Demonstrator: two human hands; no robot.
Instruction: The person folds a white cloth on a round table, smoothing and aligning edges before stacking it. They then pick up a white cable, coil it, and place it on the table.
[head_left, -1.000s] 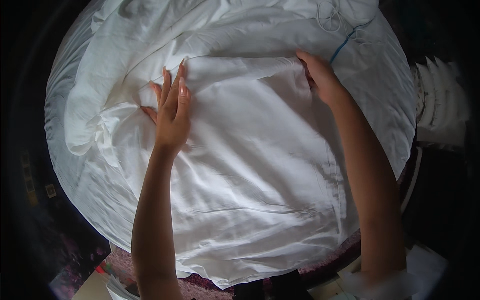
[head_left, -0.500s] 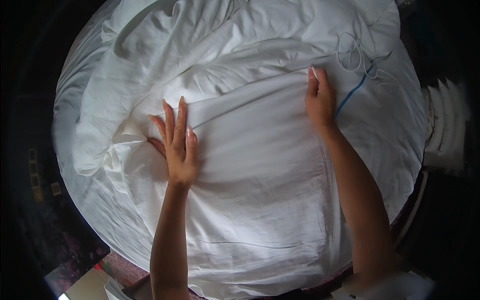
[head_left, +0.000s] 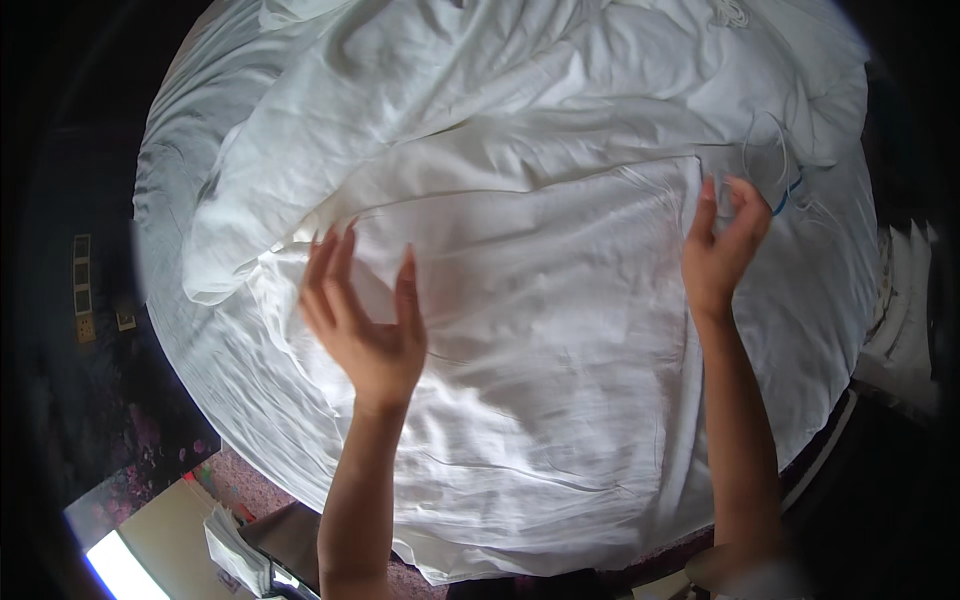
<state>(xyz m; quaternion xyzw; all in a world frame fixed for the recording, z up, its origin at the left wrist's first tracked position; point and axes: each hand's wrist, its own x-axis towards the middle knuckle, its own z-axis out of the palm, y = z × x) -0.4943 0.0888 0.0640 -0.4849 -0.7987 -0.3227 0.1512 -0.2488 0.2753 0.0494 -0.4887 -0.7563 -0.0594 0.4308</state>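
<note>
A folded white sheet (head_left: 540, 330) spreads over the middle of the bed, a straight fold along its far edge and a squared corner at the far right. Over its left part is my left hand (head_left: 365, 325), thumb and fingers apart with nothing between them; whether it touches the cloth I cannot tell. Just off the far right corner, my right hand (head_left: 725, 245) has its thumb and curved fingers apart and holds nothing. Beyond the fold, more white bedding (head_left: 480, 70) lies in loose wrinkles.
A thin white cord (head_left: 783, 150) loops beside a short blue strip (head_left: 787, 195) right of my right hand. White pillows (head_left: 905, 290) are stacked past the bed's right side. Wall switches (head_left: 82, 275) sit at the far left; papers (head_left: 235, 550) lie at the lower left.
My right hand has let go of the sheet's far right corner. My left hand has lifted from its flat spread, its fingers now curved. The head view has shifted.
</note>
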